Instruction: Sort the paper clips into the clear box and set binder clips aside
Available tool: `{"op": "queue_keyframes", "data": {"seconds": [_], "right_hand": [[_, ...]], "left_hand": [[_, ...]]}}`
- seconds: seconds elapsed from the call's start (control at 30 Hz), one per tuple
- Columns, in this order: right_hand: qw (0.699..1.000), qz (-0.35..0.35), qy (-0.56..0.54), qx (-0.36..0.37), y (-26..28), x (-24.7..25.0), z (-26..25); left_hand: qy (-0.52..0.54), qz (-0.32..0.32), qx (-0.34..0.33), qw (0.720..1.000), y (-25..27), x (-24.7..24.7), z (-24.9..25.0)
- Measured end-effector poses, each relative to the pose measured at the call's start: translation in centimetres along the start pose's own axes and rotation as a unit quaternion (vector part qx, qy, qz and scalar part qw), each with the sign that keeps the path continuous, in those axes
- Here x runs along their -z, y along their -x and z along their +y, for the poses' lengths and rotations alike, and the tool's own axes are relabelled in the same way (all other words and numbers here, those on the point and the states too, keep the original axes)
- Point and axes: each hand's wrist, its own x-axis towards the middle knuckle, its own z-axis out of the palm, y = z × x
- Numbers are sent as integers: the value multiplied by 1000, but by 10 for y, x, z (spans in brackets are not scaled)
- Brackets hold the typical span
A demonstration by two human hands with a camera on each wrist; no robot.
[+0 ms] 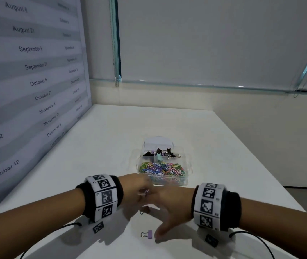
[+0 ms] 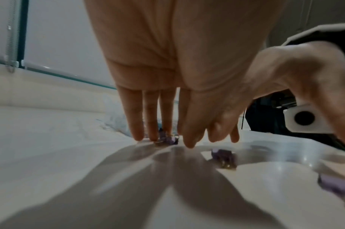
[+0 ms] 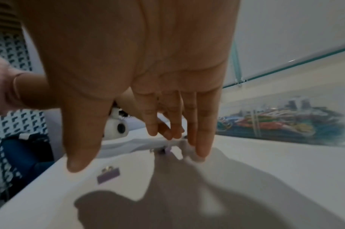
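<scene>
A clear box (image 1: 187, 181) stands mid-table, with several coloured paper clips (image 1: 161, 170) in its near compartment and black binder clips (image 1: 166, 152) in the far ones. Just in front of it my left hand (image 1: 137, 189) points its fingers down at the table and pinches a purple binder clip (image 2: 168, 139) between thumb and fingertips. My right hand (image 1: 169, 208) is spread wide beside it, fingertips (image 3: 200, 152) touching the table. A second purple binder clip (image 2: 224, 156) lies under the right hand's fingers. A third (image 1: 147, 234) lies by the right thumb, near the front edge.
The white table (image 1: 214, 146) ends at a wall chart on the left and a drop on the right. The box (image 3: 324, 137) sits close behind my right hand's fingers. Cables trail from both wristbands at the front edge.
</scene>
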Motion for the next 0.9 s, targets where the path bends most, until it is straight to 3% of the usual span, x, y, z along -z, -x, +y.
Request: {"op": "queue_keyframes", "data": {"seconds": [0.47, 0.67, 0.9], "right_hand": [[1000, 18, -5, -6, -4, -14, -15], [997, 19, -53, 44, -4, -15, -23], [998, 13, -42, 38, -10, -16, -19]], "left_hand": [[-19, 29, 54, 998, 0, -8, -10], [55, 130, 42, 989, 0, 30, -8], [87, 227, 95, 965, -36, 72, -11]]}}
